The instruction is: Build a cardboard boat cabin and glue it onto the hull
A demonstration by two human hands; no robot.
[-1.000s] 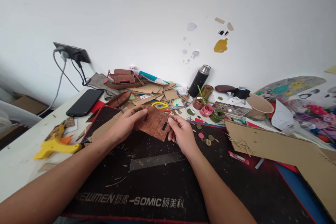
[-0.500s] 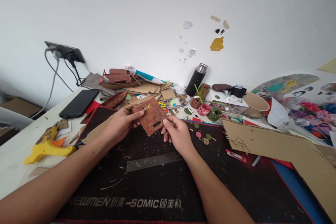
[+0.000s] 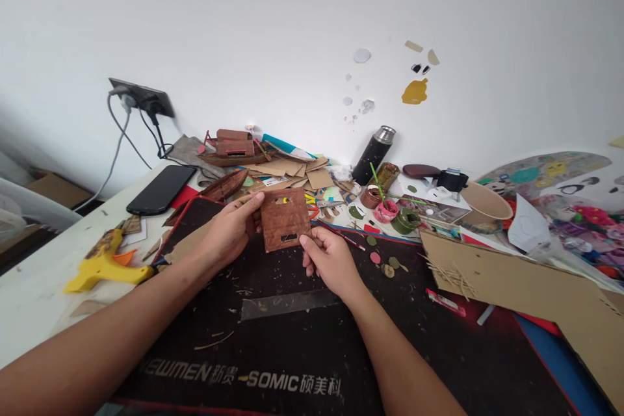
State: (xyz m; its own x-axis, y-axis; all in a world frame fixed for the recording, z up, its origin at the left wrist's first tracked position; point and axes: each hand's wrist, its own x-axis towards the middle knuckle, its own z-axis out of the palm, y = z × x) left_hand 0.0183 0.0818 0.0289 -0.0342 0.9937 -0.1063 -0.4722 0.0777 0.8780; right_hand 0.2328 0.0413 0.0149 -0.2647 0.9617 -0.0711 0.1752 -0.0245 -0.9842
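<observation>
I see two bare hands holding one thing between them. It is a flat brown card (image 3: 286,221) with two small holes cut in it, one near the top and one near the bottom. It is held up above the black mat (image 3: 292,344), tipped so its flat side shows.

The left hand (image 3: 229,227) is nearly closed. It pinches the card's top left corner, thumb in front and the other fingers tucked behind, where I can't see them well. The right hand (image 3: 334,263) is half curled. Its thumb presses on the bottom right corner, and its other fingers bend below.

The card blocks part of a yellow thing (image 3: 309,198) behind it, so I can't tell what that is. A clear strip (image 3: 287,304) lies flat on the mat, nearer than the card. Small round bits (image 3: 387,270) lie to the right of the right hand.

Past the mat there are cardboard scraps (image 3: 277,166), a little brown boat (image 3: 234,148), a pink paint pot (image 3: 385,210) and a leaning black bottle (image 3: 374,156). On the left are a yellow glue gun (image 3: 107,266) and a black phone (image 3: 162,190). On the right, thin sticks (image 3: 453,278) lie on a big cardboard sheet (image 3: 517,273).
</observation>
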